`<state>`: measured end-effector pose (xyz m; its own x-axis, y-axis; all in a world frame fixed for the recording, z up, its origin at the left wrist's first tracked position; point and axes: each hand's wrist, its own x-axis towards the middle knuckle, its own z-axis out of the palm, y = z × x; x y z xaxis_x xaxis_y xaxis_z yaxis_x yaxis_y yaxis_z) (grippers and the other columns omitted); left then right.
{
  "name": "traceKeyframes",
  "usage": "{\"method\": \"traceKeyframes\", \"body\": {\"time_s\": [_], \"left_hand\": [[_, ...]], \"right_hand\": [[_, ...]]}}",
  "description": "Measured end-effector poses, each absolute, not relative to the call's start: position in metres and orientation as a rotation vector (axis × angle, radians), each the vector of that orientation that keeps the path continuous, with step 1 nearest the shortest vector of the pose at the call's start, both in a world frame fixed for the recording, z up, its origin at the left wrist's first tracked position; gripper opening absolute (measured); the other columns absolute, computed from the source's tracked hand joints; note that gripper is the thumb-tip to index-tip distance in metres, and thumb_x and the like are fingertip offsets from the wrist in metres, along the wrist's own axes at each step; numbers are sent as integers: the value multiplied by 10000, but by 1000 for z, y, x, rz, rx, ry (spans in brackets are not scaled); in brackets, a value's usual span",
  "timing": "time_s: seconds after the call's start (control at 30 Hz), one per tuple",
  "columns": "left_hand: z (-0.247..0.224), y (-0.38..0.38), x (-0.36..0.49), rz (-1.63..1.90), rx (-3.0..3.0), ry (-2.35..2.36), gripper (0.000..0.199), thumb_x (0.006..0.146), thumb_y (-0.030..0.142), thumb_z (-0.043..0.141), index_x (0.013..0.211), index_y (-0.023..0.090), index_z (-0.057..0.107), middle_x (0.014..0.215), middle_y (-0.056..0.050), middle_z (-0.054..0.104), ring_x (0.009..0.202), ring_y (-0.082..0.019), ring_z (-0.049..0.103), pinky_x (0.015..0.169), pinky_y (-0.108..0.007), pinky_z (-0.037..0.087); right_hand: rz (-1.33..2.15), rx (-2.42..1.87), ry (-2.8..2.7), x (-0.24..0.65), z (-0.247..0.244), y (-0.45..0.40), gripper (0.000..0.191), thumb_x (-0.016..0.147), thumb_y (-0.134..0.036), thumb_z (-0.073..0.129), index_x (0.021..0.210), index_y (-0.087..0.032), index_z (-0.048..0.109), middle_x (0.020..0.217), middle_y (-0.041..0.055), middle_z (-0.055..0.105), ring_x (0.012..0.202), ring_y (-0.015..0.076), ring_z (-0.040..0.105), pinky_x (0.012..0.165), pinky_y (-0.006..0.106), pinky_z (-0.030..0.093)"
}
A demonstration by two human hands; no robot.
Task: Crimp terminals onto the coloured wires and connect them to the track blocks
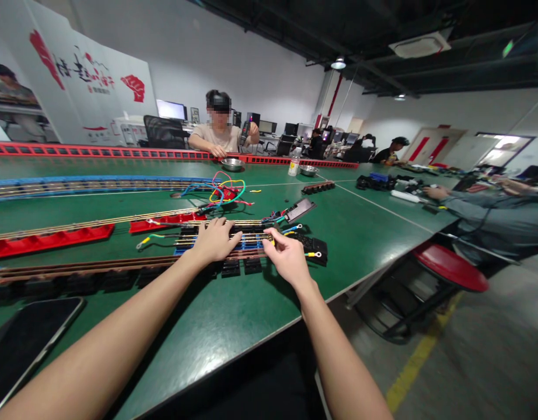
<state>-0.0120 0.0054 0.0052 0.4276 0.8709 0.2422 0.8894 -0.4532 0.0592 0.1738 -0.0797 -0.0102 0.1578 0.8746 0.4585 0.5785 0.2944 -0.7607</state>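
On the near part of the green table [374, 233], a track section [251, 246] lies flat beneath both hands; take it as the clock centre, with 12 o'clock pointing away from the wearer. Thin metal rods [248, 238] run along its blue and black base.

Left hand [215, 239]: on the 9 o'clock side, palm down, fingers spread over the rods, not clenched. Right hand [287, 256]: on the 3 o'clock side, thumb and forefinger brought together at the rods; whether the fingertips grasp a rod or a small part cannot be told.

Surrounding items:
- 9 o'clock: brown rails [98, 268] on black blocks; beyond them, a red tray [50, 240].
- 8 o'clock: phone [37, 332], lying flat.
- 10 o'clock: blue track [102, 185].
- 11 o'clock: coloured wires [227, 189], looped.
- 12 o'clock: metal bowl [232, 165]; behind it, a seated person [219, 135] raises a dark tool [246, 133].
- 1 o'clock: bottle [294, 164], upright.
- 2 o'clock: flat grey box [300, 210], near the section.
- 3 o'clock: red stool [450, 268], off the table edge.
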Motion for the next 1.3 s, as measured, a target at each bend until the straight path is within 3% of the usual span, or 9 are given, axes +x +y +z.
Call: {"method": "traceKeyframes", "body": {"time_s": [0.13, 0.3, 0.53, 0.77, 0.87, 1.0, 1.1, 1.3], "left_hand": [[3, 7, -13, -377, -2599, -1598, 517, 955, 493, 330, 1269, 168, 582, 1342, -169, 552, 1267, -341, 470, 1020, -561, 360], [2, 10, -13, -389, -2610, -1614, 520, 947, 501, 339, 1271, 178, 586, 1376, -170, 531, 1294, -344, 451, 1038, -559, 343], [1, 10, -13, -378, -2604, -1626, 538, 945, 507, 333, 1292, 174, 575, 1400, -172, 517, 1307, -340, 438, 1054, -560, 326], [2, 9, -12, -393, -2595, -1603, 520, 944, 497, 336, 1260, 174, 594, 1340, -165, 557, 1278, -341, 460, 1049, -553, 329], [2, 9, -13, -398, -2597, -1603, 512, 944, 494, 336, 1260, 182, 592, 1339, -160, 556, 1270, -338, 468, 1040, -548, 340], [2, 8, -13, -402, -2600, -1595, 518, 947, 491, 336, 1262, 168, 589, 1328, -166, 558, 1253, -345, 482, 1019, -550, 361], [2, 8, -13, -394, -2596, -1582, 517, 951, 493, 328, 1252, 169, 595, 1319, -168, 562, 1256, -342, 477, 1020, -543, 362], [1, 8, -13, -387, -2595, -1598, 524, 952, 503, 320, 1268, 182, 588, 1341, -163, 551, 1268, -344, 467, 1029, -549, 354]], "right_hand": [[182, -1527, -1668, 170, -3, -84, 386, 841, -455, 559, 1085, -224, 750, 589, -24, 589, 519, 127, 467, 551, 233, 365], [-44, -1739, -1852, 162, 3, -88, 423, 828, -422, 561, 1169, -242, 735, 749, 72, 750, 660, 223, 660, 672, 289, 450], [-199, -1830, -2072, 159, 8, -93, 382, 843, -444, 562, 1163, -311, 723, 748, 84, 758, 738, 277, 715, 696, 320, 466], [-217, -1765, -1969, 162, 0, -93, 454, 864, -502, 542, 1232, -281, 687, 839, 98, 769, 741, 262, 711, 708, 311, 463], [-155, -1703, -1919, 164, -3, -92, 495, 843, -529, 571, 1241, -256, 680, 779, 76, 751, 700, 239, 686, 695, 295, 447], [97, -1549, -1784, 166, -2, -91, 454, 873, -538, 544, 1182, -234, 681, 575, -15, 597, 535, 153, 542, 597, 252, 384], [362, -1387, -1579, 167, -2, -89, 447, 909, -549, 478, 1172, -211, 606, 536, -69, 456, 478, 115, 423, 515, 229, 319], [680, -1218, -1214, 164, -4, -83, 450, 912, -632, 392, 1148, -251, 438, 518, -111, 405, 440, 92, 373, 443, 184, 290]]}}
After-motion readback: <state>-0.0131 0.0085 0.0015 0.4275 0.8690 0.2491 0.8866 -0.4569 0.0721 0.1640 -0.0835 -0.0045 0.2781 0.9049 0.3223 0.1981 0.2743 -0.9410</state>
